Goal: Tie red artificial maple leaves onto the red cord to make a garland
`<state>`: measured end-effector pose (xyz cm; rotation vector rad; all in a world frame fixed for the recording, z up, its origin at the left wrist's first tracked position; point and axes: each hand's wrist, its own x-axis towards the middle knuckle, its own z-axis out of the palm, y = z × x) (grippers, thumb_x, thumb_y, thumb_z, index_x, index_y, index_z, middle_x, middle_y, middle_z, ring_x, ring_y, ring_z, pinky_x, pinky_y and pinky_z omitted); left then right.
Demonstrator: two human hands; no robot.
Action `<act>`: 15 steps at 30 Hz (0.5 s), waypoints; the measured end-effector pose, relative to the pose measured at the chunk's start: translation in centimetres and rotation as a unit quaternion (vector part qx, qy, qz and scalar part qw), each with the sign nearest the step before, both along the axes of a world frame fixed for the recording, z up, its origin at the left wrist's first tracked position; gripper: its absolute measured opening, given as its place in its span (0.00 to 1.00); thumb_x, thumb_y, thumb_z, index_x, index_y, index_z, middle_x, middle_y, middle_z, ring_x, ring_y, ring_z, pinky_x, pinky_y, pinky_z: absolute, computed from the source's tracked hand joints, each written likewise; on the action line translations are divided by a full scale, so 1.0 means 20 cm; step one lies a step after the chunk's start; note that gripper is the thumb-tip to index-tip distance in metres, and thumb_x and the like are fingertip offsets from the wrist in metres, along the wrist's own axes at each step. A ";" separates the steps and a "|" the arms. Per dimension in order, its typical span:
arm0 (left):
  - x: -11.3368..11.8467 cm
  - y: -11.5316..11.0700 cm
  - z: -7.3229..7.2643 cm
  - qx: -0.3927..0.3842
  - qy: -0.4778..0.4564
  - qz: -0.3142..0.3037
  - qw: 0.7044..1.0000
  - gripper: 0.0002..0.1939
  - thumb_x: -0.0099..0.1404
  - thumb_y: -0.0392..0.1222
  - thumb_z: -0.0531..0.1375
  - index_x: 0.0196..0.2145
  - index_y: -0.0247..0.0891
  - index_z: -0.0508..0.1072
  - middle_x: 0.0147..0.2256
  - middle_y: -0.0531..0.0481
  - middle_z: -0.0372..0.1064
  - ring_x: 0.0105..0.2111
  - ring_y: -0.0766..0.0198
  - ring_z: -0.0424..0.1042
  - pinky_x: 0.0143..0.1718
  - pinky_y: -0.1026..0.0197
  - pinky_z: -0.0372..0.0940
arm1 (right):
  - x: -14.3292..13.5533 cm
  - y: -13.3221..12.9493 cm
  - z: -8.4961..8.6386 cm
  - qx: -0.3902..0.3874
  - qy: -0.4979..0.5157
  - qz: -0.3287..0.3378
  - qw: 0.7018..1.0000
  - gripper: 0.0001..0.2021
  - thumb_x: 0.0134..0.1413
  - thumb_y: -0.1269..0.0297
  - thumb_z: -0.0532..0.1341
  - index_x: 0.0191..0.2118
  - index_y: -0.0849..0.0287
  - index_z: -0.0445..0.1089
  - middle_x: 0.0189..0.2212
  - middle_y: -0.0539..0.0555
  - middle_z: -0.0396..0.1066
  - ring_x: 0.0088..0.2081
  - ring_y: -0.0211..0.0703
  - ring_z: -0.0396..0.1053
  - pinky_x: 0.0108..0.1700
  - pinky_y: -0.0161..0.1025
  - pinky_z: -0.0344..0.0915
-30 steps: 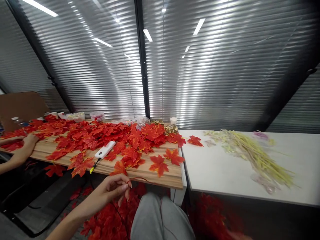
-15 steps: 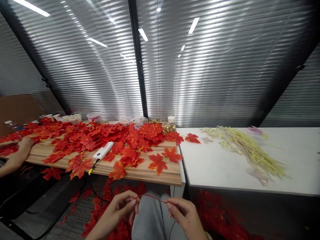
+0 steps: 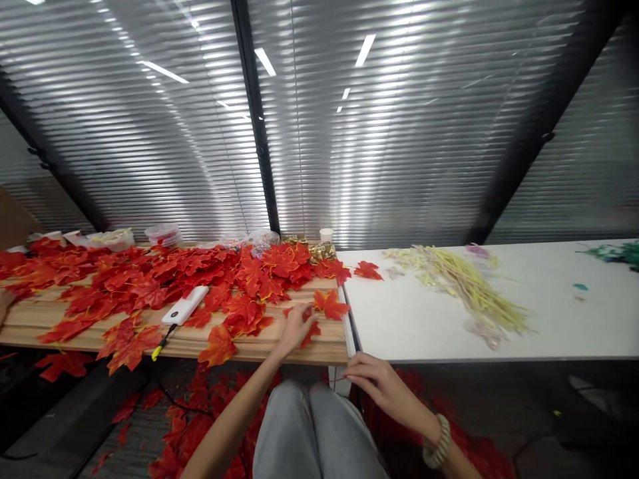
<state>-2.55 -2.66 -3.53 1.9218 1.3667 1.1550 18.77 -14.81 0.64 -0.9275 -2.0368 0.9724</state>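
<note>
My left hand (image 3: 296, 327) is over the wooden table's front right corner, fingers pinched together at the stem side of a red-orange artificial maple leaf (image 3: 331, 305). That leaf lies flat on the wood. Another maple leaf (image 3: 311, 334) is partly hidden under the hand. Above my right knee, my right hand (image 3: 373, 384) pinches a thin red cord (image 3: 338, 379) between thumb and fingers. The cord's other end is too faint to follow.
Many red maple leaves (image 3: 200, 266) heap across the wooden table (image 3: 187, 342), with a white power bank (image 3: 184, 306) and cable among them. Yellow stems (image 3: 464, 283) lie on the white table (image 3: 419, 332). More leaves (image 3: 184, 432) cover the floor. Another person's hand (image 3: 4, 303) shows at far left.
My left hand has let go of the cord and moved up and forward to the leaf on the table. My right hand still holds the cord, slightly higher. The view has turned right.
</note>
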 end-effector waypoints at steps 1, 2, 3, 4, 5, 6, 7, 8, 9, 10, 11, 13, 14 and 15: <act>0.03 0.01 -0.03 0.003 -0.004 0.004 1.000 0.13 0.56 0.42 0.58 0.38 0.34 0.73 0.35 0.44 0.71 0.36 0.59 0.68 0.42 0.57 0.60 | -0.01 0.04 -0.02 0.001 0.007 -0.002 1.000 0.12 0.58 0.63 0.52 0.35 0.58 0.73 0.32 0.55 0.69 0.34 0.40 0.66 0.38 0.35 0.61; 0.05 0.02 -0.06 0.004 -0.009 0.008 1.000 0.11 0.57 0.42 0.57 0.36 0.34 0.73 0.35 0.44 0.71 0.36 0.59 0.68 0.42 0.57 0.59 | -0.03 0.08 -0.05 0.002 0.017 -0.010 1.000 0.12 0.57 0.62 0.53 0.34 0.58 0.73 0.32 0.55 0.69 0.34 0.40 0.66 0.37 0.35 0.61; 0.07 0.02 -0.08 0.004 -0.015 0.012 1.000 0.11 0.58 0.42 0.56 0.34 0.34 0.74 0.34 0.44 0.71 0.35 0.59 0.68 0.41 0.57 0.59 | -0.05 0.14 -0.09 0.004 0.027 -0.022 0.999 0.12 0.56 0.61 0.54 0.32 0.59 0.74 0.31 0.55 0.69 0.34 0.41 0.66 0.37 0.36 0.61; 0.08 0.02 -0.10 0.003 -0.021 0.014 1.000 0.11 0.59 0.42 0.55 0.33 0.34 0.74 0.33 0.44 0.71 0.35 0.59 0.68 0.41 0.57 0.59 | -0.08 0.19 -0.13 0.006 0.037 -0.041 0.998 0.12 0.55 0.60 0.55 0.32 0.59 0.74 0.31 0.55 0.70 0.34 0.41 0.66 0.37 0.36 0.62; 0.09 0.01 -0.11 0.002 -0.028 0.016 0.999 0.11 0.59 0.42 0.55 0.33 0.34 0.74 0.33 0.44 0.71 0.34 0.59 0.68 0.41 0.57 0.59 | -0.11 0.25 -0.17 0.005 0.047 -0.058 0.997 0.12 0.54 0.60 0.55 0.32 0.59 0.74 0.31 0.55 0.70 0.33 0.42 0.66 0.37 0.37 0.62; 0.09 0.01 -0.12 -0.001 -0.035 0.015 0.999 0.11 0.58 0.42 0.56 0.34 0.34 0.74 0.34 0.44 0.71 0.34 0.60 0.68 0.40 0.57 0.59 | -0.14 0.31 -0.22 -0.001 0.059 -0.066 0.996 0.11 0.53 0.60 0.56 0.32 0.59 0.74 0.31 0.55 0.71 0.33 0.42 0.67 0.37 0.37 0.62; 0.08 0.02 -0.13 -0.005 -0.043 0.010 0.999 0.11 0.57 0.42 0.57 0.35 0.35 0.74 0.34 0.44 0.71 0.34 0.60 0.67 0.40 0.58 0.60 | -0.17 0.36 -0.26 -0.006 0.073 -0.064 0.995 0.11 0.52 0.60 0.57 0.32 0.59 0.74 0.32 0.56 0.71 0.35 0.42 0.67 0.38 0.38 0.63; 0.08 0.02 -0.13 -0.011 -0.050 0.002 0.999 0.11 0.56 0.43 0.58 0.35 0.35 0.75 0.33 0.45 0.72 0.33 0.61 0.68 0.38 0.59 0.60 | -0.20 0.41 -0.30 -0.011 0.089 -0.074 0.993 0.11 0.52 0.60 0.57 0.31 0.60 0.74 0.31 0.55 0.71 0.34 0.42 0.67 0.39 0.38 0.63; 0.08 0.03 -0.14 -0.019 -0.058 -0.010 0.998 0.11 0.55 0.43 0.59 0.33 0.35 0.75 0.32 0.46 0.72 0.31 0.61 0.68 0.37 0.60 0.61 | -0.23 0.45 -0.33 -0.016 0.108 -0.090 0.990 0.11 0.51 0.59 0.57 0.30 0.60 0.74 0.29 0.55 0.71 0.33 0.42 0.68 0.39 0.39 0.63; 0.07 0.03 -0.14 -0.029 -0.068 -0.022 0.997 0.10 0.54 0.43 0.59 0.32 0.35 0.75 0.30 0.47 0.72 0.29 0.62 0.68 0.35 0.61 0.61 | -0.26 0.49 -0.36 -0.022 0.126 -0.104 0.986 0.12 0.51 0.59 0.57 0.31 0.60 0.74 0.30 0.55 0.72 0.33 0.42 0.68 0.38 0.38 0.64; 0.07 0.04 -0.15 -0.038 -0.080 -0.033 0.996 0.10 0.54 0.44 0.59 0.30 0.35 0.75 0.28 0.47 0.72 0.28 0.63 0.67 0.33 0.63 0.61 | -0.28 0.52 -0.38 -0.024 0.142 -0.121 0.982 0.12 0.51 0.59 0.57 0.31 0.60 0.74 0.31 0.56 0.72 0.34 0.43 0.68 0.38 0.39 0.64; 0.05 0.05 -0.16 -0.052 -0.111 -0.039 0.992 0.12 0.56 0.46 0.57 0.29 0.34 0.74 0.27 0.48 0.72 0.27 0.64 0.67 0.30 0.64 0.61 | -0.32 0.56 -0.40 -0.034 0.172 -0.159 0.972 0.12 0.51 0.59 0.57 0.32 0.61 0.73 0.32 0.56 0.72 0.34 0.44 0.69 0.37 0.39 0.64; 0.05 0.05 -0.16 -0.056 -0.129 -0.034 0.990 0.14 0.57 0.47 0.56 0.30 0.34 0.74 0.27 0.48 0.71 0.26 0.65 0.67 0.29 0.65 0.61 | -0.34 0.58 -0.40 -0.043 0.183 -0.176 0.966 0.13 0.50 0.58 0.56 0.33 0.61 0.73 0.31 0.57 0.72 0.33 0.44 0.69 0.36 0.39 0.65; 0.04 0.05 -0.17 -0.059 -0.147 -0.024 0.987 0.15 0.58 0.49 0.55 0.32 0.33 0.73 0.27 0.48 0.71 0.26 0.65 0.67 0.28 0.66 0.61 | -0.37 0.59 -0.41 -0.052 0.192 -0.189 0.962 0.14 0.50 0.58 0.56 0.33 0.62 0.73 0.31 0.57 0.72 0.32 0.44 0.69 0.35 0.39 0.65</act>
